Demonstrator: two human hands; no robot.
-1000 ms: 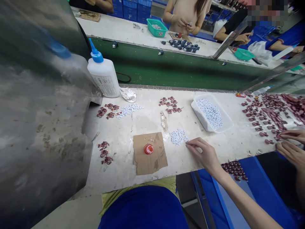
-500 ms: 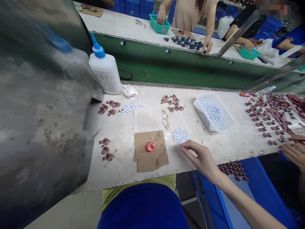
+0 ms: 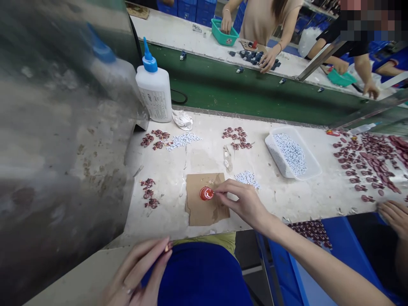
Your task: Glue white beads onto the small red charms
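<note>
My left hand (image 3: 143, 267) is in front of my lap at the bottom, thumb and finger pinched on a small brown piece (image 3: 168, 247) with an orange spot. My right hand (image 3: 244, 199) reaches over a torn cardboard square (image 3: 197, 214). Its fingertips are closed at the right edge of a small round red cap (image 3: 206, 194) holding shiny red-orange stuff. Whatever is between those fingertips is too small to make out. Just behind that hand lies a loose pile of tiny white pieces with dark marks (image 3: 247, 178).
A clear plastic tub (image 3: 314, 170) of tiny pieces stands at right. Brown piece clusters (image 3: 237, 138) lie about the table. A white glue bottle (image 3: 156, 93) with a blue nozzle stands by a metal panel (image 3: 73, 148). A co-worker's hand (image 3: 393, 216) rests at far right.
My right hand has moved left from the white pile to the red cap. My left hand has come into view with the brown piece. The view has shifted slightly.
</note>
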